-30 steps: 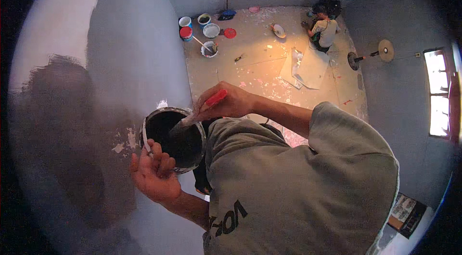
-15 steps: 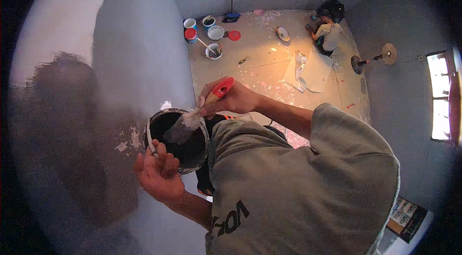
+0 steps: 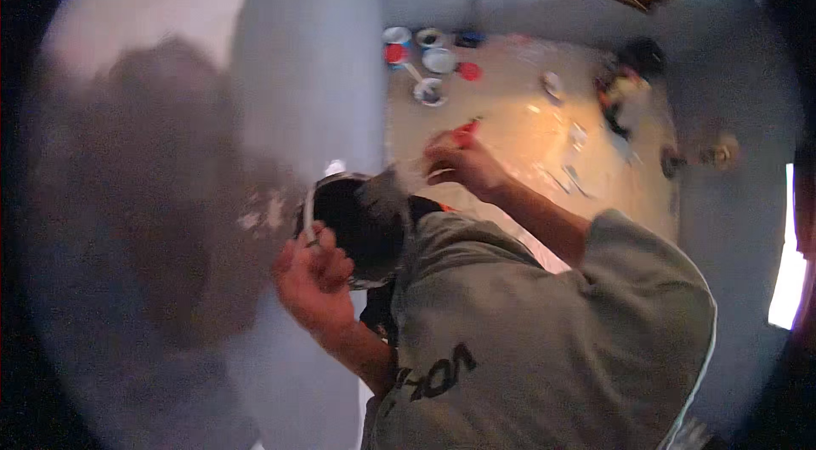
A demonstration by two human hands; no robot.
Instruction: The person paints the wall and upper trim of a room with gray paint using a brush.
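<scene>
My left hand (image 3: 314, 276) is closed on the pale handle of a paint bucket (image 3: 371, 283) and keeps it beside the wall. The inside of the bucket looks dark grey. In my closed right hand (image 3: 466, 165) is a paintbrush (image 3: 384, 193) with a red handle end. Its grey-coated bristles overlap the bucket's right rim; blur hides whether they touch it. To the left, the wall (image 3: 178, 212) carries a broad, darker grey painted area below a paler part.
Several paint buckets (image 3: 438, 61) and red lids (image 3: 469, 71) stand or lie by the far wall. Another person (image 3: 627, 97) is low on the floor at the far right, near a standing fan (image 3: 718, 152). Scraps (image 3: 578, 182) litter the floor.
My right hand has drawn the paintbrush up and right, from over the bucket's middle toward its rim. The whole view has shifted and blurred. My left hand still grips the bucket's handle.
</scene>
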